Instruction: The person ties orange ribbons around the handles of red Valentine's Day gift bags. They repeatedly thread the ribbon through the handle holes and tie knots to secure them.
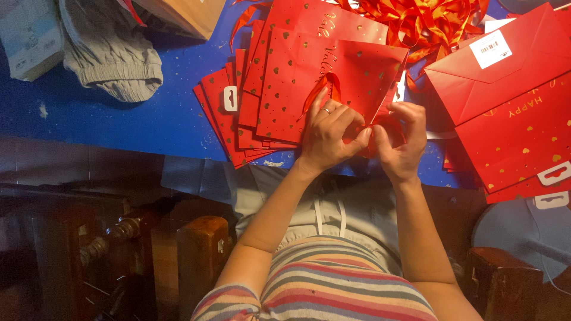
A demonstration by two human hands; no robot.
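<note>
My left hand [331, 134] and my right hand [402, 139] meet at the near edge of a red paper gift bag [297, 83] with small gold hearts. Both pinch a red ribbon [324, 86] at the bag's corner, fingertips touching. A ring sits on my left hand. The bag lies on top of a fanned stack of flat red gift bags [223, 113] on a blue table [148, 101].
More flat red gift bags [511, 101], one with a white label, lie at the right. A heap of orange-red ribbon [428, 21] sits at the far edge. A grey garment [110, 50] and a box [30, 35] lie at the left. Dark wooden furniture [202, 244] stands below.
</note>
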